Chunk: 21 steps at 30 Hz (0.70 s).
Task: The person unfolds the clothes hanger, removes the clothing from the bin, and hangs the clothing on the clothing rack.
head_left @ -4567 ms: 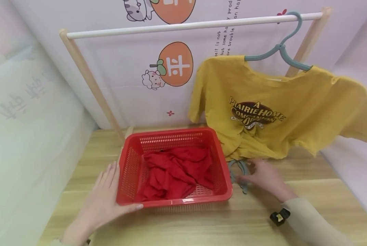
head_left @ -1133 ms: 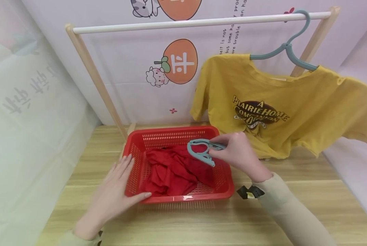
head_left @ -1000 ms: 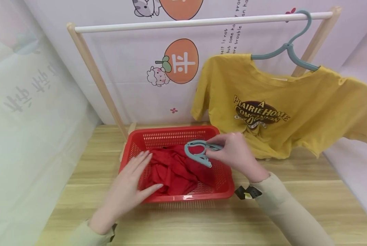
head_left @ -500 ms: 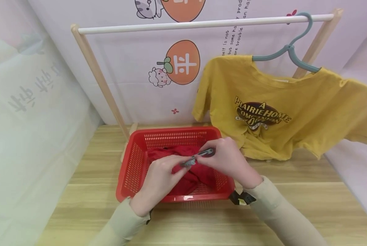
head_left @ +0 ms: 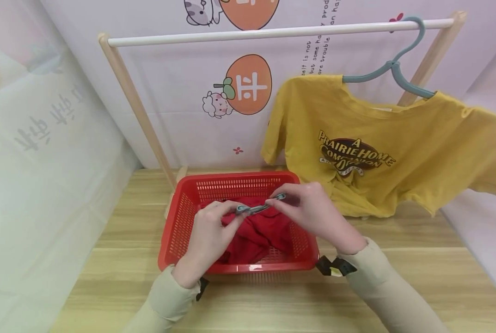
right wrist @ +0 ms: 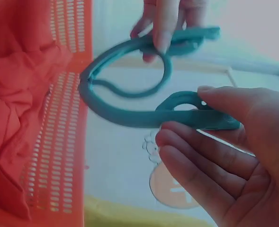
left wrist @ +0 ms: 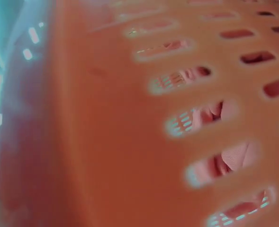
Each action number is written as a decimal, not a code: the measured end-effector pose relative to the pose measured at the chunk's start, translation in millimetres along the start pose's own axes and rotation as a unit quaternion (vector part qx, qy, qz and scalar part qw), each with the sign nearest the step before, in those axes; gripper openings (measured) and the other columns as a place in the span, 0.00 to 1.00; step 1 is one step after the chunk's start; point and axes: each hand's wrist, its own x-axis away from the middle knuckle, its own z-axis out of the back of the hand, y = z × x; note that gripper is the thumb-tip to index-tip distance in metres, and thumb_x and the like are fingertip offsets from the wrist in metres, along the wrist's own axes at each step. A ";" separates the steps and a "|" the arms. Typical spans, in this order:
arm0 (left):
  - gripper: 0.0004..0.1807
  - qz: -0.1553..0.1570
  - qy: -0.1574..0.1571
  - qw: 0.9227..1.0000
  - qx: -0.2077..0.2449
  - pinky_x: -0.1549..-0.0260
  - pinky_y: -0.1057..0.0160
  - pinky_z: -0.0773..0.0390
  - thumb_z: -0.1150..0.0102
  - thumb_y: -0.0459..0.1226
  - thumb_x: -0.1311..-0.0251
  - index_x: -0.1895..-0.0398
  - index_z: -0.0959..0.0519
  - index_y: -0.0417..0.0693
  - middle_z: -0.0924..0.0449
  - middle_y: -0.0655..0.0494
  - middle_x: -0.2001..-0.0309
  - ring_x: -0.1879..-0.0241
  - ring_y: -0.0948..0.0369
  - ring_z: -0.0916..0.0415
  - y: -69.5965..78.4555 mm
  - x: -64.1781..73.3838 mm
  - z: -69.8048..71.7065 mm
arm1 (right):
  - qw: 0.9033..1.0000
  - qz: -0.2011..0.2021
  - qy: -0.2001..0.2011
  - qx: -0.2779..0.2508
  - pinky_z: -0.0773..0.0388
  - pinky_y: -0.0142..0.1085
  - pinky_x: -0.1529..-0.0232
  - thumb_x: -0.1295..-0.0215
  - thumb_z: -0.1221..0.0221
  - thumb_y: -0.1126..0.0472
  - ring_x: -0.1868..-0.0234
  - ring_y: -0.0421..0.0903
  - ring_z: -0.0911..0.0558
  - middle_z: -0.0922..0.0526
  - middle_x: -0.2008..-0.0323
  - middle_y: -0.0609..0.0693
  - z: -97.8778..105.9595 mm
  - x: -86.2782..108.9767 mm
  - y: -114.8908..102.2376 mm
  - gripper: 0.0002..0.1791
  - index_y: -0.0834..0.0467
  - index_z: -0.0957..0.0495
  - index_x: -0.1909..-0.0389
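Note:
Over the basket, both hands pinch a teal folding clothes hanger [head_left: 256,209], one at each end. The left hand [head_left: 209,233] grips its left arm, and the right hand [head_left: 312,209] holds the right arm between thumb and fingers. In the right wrist view the hanger [right wrist: 125,119] is a narrow V, its curved hook lying between the two arms. Below the hands sits a red slotted plastic basket [head_left: 248,268] with crumpled red cloth [head_left: 272,231] in it. The left wrist view is filled by the basket wall [left wrist: 115,142], which hides the left hand's grip.
A drying rack with a white rod [head_left: 214,36] and wooden posts [head_left: 137,108] stands behind the basket. At right a yellow T-shirt [head_left: 306,115] hangs on a teal hanger [head_left: 410,84], its hem near the wooden tabletop [head_left: 397,268]. Printed sheets line the back and sides.
The right hand has lifted the folded hanger from the table beside the basket and brought it over the basket. The left hand has left the basket's rim and taken the hanger's other arm.

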 end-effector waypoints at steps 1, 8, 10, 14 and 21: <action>0.09 0.006 0.007 1.000 0.016 0.76 0.66 0.19 0.24 0.32 0.45 0.61 0.12 0.47 0.13 0.60 0.66 0.69 0.64 0.18 -1.1 -0.4 1.4 | 1.000 -0.002 0.004 -0.002 0.28 0.30 0.82 0.40 0.26 0.58 0.81 0.34 0.27 0.19 0.76 0.34 2.7 0.0 1.8 0.04 0.50 0.12 0.66; 0.10 0.090 0.048 0.980 0.171 0.62 0.60 0.14 0.26 0.34 0.41 0.56 0.13 0.49 0.12 0.63 0.60 0.62 0.65 0.15 -10.3 -1.3 15.8 | 0.994 -0.082 0.026 -0.074 0.19 0.33 0.75 0.34 0.31 0.57 0.77 0.38 0.17 0.15 0.74 0.37 31.8 4.3 14.3 0.03 0.51 0.13 0.64; 0.10 0.124 0.055 0.964 0.230 0.59 0.60 0.15 0.27 0.34 0.40 0.55 0.14 0.48 0.12 0.60 0.59 0.60 0.61 0.14 -11.3 -1.5 21.7 | 0.983 -0.118 0.029 -0.135 0.15 0.37 0.70 0.31 0.34 0.59 0.72 0.44 0.13 0.12 0.70 0.44 40.7 6.5 17.6 0.04 0.56 0.14 0.62; 0.11 0.175 0.075 0.913 0.362 0.56 0.53 0.15 0.30 0.29 0.38 0.54 0.17 0.39 0.12 0.47 0.57 0.56 0.50 0.14 -11.5 -3.9 28.9 | 0.957 -0.151 0.039 -0.245 0.13 0.44 0.65 0.26 0.39 0.62 0.69 0.55 0.11 0.11 0.67 0.55 49.0 10.1 26.5 0.08 0.63 0.17 0.57; 0.08 0.221 0.136 0.828 0.498 0.55 0.48 0.16 0.35 0.26 0.35 0.55 0.21 0.35 0.13 0.44 0.59 0.60 0.51 0.13 -8.5 -9.2 29.8 | 0.938 -0.158 -0.007 -0.308 0.13 0.45 0.63 0.24 0.42 0.65 0.65 0.54 0.11 0.12 0.64 0.59 41.1 17.6 39.3 0.08 0.68 0.20 0.57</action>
